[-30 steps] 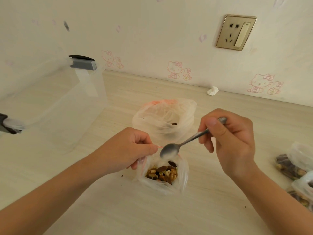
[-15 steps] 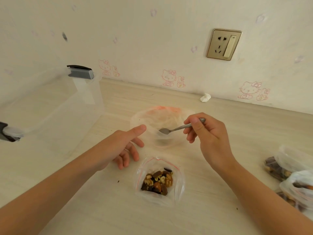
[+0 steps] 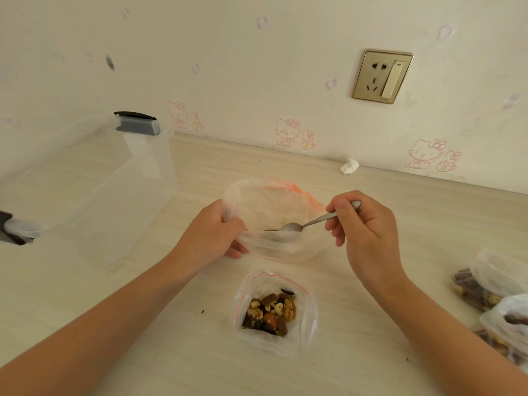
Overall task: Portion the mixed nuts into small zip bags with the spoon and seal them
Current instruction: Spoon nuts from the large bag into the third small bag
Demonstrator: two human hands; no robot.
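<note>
Looks like a home: pink cartoon-cat stickers (image 3: 287,132) and a gold socket (image 3: 382,76) on the wall (image 3: 257,67) beyond the right hand (image 3: 368,238), clear storage bin (image 3: 120,195) left of the left hand (image 3: 211,232), pale wood-grain tabletop (image 3: 428,212) beneath both.

**L hand swaps bags; spoon goes back to the big bag**

1 s ago our L hand (image 3: 211,235) pinched the mouth of the small zip bag (image 3: 307,324), w/ the spoon (image 3: 314,221) hanging just over its nuts (image 3: 271,310). 0.5 s ago we'd let go and were reaching fwd, fingers straight. Now that hand grips the near-left rim of the big bag (image 3: 265,192) and holds it open. Our R hand (image 3: 368,238) has carried the spoon away from the small bag, and the spoon's bowl now sits low inside the big bag. The small zip bag stands on the table (image 3: 371,352) by itself, mouth open, apart from both hands.
</note>
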